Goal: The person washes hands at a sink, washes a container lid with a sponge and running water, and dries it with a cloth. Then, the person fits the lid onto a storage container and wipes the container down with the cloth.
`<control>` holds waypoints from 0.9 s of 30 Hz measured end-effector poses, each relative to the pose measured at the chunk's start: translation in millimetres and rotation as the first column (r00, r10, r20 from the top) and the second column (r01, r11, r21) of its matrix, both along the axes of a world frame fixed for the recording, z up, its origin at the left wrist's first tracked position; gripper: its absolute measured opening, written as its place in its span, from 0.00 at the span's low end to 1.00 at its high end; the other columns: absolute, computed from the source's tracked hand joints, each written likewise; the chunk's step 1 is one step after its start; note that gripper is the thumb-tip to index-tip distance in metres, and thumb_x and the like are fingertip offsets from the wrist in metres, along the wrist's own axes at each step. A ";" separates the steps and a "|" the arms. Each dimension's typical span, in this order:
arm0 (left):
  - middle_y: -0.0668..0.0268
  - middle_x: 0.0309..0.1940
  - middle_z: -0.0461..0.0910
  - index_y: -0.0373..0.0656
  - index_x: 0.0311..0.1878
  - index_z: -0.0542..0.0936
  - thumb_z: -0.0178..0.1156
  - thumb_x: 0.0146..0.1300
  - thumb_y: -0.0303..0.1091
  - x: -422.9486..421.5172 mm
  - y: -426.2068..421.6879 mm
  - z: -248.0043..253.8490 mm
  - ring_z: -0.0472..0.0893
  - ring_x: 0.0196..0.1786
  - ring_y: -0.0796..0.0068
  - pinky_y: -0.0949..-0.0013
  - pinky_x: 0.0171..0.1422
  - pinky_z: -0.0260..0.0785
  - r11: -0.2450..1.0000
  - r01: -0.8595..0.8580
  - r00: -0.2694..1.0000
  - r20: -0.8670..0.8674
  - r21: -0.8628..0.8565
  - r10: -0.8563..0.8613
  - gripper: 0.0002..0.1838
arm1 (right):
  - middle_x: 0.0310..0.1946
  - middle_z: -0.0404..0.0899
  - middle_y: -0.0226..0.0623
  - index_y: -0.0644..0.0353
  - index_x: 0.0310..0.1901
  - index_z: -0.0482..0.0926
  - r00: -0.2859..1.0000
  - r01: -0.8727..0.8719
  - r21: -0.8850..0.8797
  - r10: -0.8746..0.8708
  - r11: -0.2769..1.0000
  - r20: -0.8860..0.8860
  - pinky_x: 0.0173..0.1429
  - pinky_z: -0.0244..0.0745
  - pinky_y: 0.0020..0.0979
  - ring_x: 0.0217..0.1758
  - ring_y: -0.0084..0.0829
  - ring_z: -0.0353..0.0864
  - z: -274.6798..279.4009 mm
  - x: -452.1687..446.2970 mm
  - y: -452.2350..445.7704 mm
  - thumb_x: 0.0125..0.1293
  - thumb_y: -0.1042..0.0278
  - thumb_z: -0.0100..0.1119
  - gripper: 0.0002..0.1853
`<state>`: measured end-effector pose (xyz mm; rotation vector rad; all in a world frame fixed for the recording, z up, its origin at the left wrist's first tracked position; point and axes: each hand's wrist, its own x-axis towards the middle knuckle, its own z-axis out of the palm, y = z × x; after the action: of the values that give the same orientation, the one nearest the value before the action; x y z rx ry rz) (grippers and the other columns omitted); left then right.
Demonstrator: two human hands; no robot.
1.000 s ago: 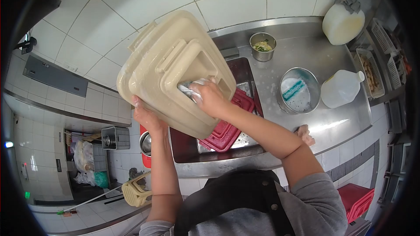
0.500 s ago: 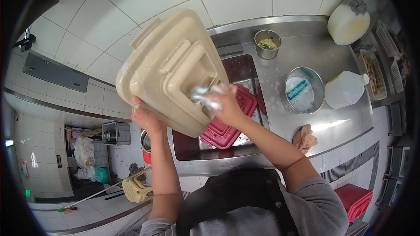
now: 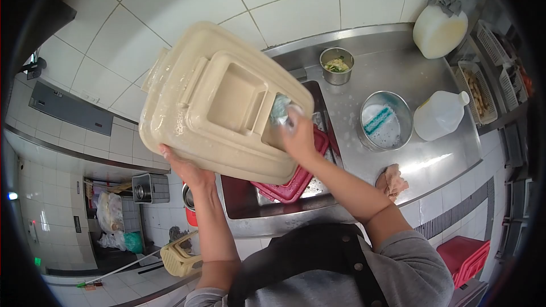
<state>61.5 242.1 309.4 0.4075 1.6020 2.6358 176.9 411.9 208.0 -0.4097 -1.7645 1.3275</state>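
Observation:
A large beige plastic lid (image 3: pixel 199 102), wet and soapy, is tilted above the sink (image 3: pixel 244 207). My left hand (image 3: pixel 190 170) grips its lower left edge, fingers mostly hidden behind it. Closed around a greenish-white scrubbing cloth (image 3: pixel 280 109), my right hand (image 3: pixel 298 136) presses into the smaller recess at the lid's right end; the hand is slightly blurred. Beneath the lid, a red plastic lid (image 3: pixel 293 185) lies in the sink, partly covered.
On the steel counter (image 3: pixel 364 176) stand a pot of suds with a green-striped scrubber (image 3: pixel 378 120), a small food pot (image 3: pixel 336 66), a white jug (image 3: pixel 441 115), a larger container (image 3: pixel 439 31) and a crumpled brown cloth (image 3: pixel 392 182). Baskets (image 3: pixel 478 94) sit at right.
The beige lid has turned flatter toward the camera and its right end has swung outward. My right hand has moved with the cloth from the larger recess into the smaller one.

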 end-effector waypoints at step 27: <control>0.55 0.70 0.63 0.38 0.72 0.58 0.39 0.75 0.59 -10.3 -18.2 -0.6 0.67 0.69 0.60 0.56 0.72 0.62 0.984 -0.144 0.981 -0.142 -0.108 0.128 0.36 | 0.41 0.76 0.46 0.60 0.42 0.83 0.946 -0.263 0.413 0.148 0.872 0.289 0.55 0.67 0.44 0.50 0.47 0.73 -39.7 10.9 -20.4 0.58 0.75 0.55 0.11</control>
<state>51.2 223.9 308.8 0.4974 1.8810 2.6430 187.8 391.6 168.3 -0.1298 -2.3093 0.9909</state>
